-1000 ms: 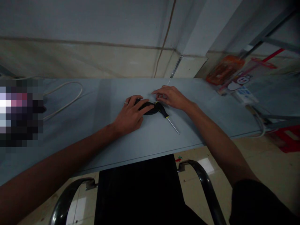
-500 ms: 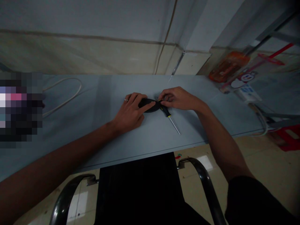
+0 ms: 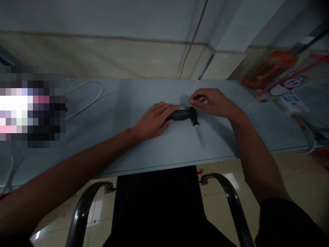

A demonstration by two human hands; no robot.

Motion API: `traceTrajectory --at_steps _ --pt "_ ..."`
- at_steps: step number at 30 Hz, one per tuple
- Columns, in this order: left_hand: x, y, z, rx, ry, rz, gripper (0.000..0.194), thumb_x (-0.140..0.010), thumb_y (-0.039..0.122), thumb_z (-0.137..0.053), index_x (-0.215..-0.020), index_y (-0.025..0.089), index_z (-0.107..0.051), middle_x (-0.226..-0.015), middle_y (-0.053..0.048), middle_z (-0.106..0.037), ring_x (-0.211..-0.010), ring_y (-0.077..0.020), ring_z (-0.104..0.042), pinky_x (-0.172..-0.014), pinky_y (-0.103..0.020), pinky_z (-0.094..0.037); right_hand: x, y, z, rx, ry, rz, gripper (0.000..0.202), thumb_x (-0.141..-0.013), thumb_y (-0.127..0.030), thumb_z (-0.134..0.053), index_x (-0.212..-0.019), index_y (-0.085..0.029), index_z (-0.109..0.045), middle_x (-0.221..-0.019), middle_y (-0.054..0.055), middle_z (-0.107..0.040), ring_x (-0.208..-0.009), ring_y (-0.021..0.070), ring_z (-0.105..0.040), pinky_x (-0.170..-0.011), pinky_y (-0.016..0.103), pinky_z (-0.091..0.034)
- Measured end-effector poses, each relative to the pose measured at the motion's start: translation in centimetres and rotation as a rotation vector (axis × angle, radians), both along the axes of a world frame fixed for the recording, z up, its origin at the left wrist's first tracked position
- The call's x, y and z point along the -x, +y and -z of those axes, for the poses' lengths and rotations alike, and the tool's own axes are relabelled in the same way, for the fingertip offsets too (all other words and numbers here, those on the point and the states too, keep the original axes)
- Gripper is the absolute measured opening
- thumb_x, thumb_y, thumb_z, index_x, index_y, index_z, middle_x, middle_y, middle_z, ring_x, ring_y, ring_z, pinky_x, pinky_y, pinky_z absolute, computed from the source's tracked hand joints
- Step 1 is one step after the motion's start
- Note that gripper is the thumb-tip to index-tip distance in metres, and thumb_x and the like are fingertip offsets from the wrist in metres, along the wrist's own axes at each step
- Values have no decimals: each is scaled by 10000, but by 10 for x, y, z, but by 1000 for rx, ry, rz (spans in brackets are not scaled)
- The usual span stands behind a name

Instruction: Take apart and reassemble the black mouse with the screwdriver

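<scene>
A black T-shaped tool (image 3: 181, 115) with yellow bands lies on the grey-blue table (image 3: 164, 154). Its thin metal shaft points toward the table's front edge. My left hand (image 3: 156, 120) is wrapped over the left end of the black handle, and that end is hidden beneath the fingers. Just above and right of the tool's head is my right hand (image 3: 209, 101), its thumb and index fingertip pinched together. Whatever may be between those fingertips is too small to make out. A tiny dark piece shows on the table between the two hands.
At the back right lie an orange package (image 3: 271, 68), a clear bag with red edging and a white box (image 3: 293, 103). A white cable (image 3: 99, 92) loops at the left, beside a pixelated area. A black chair (image 3: 156, 202) stands in front.
The view has shifted, so most things appear further right. My left hand has slid back along the handle and its index finger no longer lies across it. My right hand has come off the tool's head.
</scene>
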State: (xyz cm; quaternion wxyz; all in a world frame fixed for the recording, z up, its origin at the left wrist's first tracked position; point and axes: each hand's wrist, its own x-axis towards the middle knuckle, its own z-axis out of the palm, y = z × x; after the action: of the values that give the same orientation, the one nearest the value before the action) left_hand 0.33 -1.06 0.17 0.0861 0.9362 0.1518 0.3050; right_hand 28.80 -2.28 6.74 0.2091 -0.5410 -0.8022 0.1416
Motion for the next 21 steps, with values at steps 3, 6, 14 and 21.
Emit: traceTrajectory --at_steps 3,6,14,21 --pt "0 4 1 114 -148 105 393 -1097 326 -493 -1463 180 -492 -1351 -131 -647 -1258 -203 -627 -1102 -378 -535 13 -7 -5 -240 73 -25 336 -993 -521 -591 -930 -222 -729 -950 76 -758 -837 210 -696 -815 389 -554" --pt "0 6 2 171 -205 140 316 -1103 364 -491 -1357 204 -587 -1259 -109 -671 -1204 -188 -653 -1068 -373 -558 27 -16 -6 -292 126 -217 315 -989 -526 -624 -1034 -232 -726 -1000 66 -747 -896 205 -692 -844 371 -557" --pt "-1 12 11 195 -119 109 585 -972 571 -674 -1400 192 -552 -1286 -143 -623 -1236 -255 -608 -1092 -448 -551 37 -21 13 -154 -74 -423 864 -805 -579 -829 -1510 -233 -467 -1286 138 -634 -1169 292 -650 -999 458 -566" --pt "1 10 12 216 -73 109 754 -896 549 -736 -1478 197 -411 -1299 -151 -629 -1189 -305 -620 -1078 -513 -536 36 -23 11 -117 -94 -420 879 -820 -562 -815 -1555 -256 -444 -1363 135 -638 -1222 316 -650 -1049 505 -551"
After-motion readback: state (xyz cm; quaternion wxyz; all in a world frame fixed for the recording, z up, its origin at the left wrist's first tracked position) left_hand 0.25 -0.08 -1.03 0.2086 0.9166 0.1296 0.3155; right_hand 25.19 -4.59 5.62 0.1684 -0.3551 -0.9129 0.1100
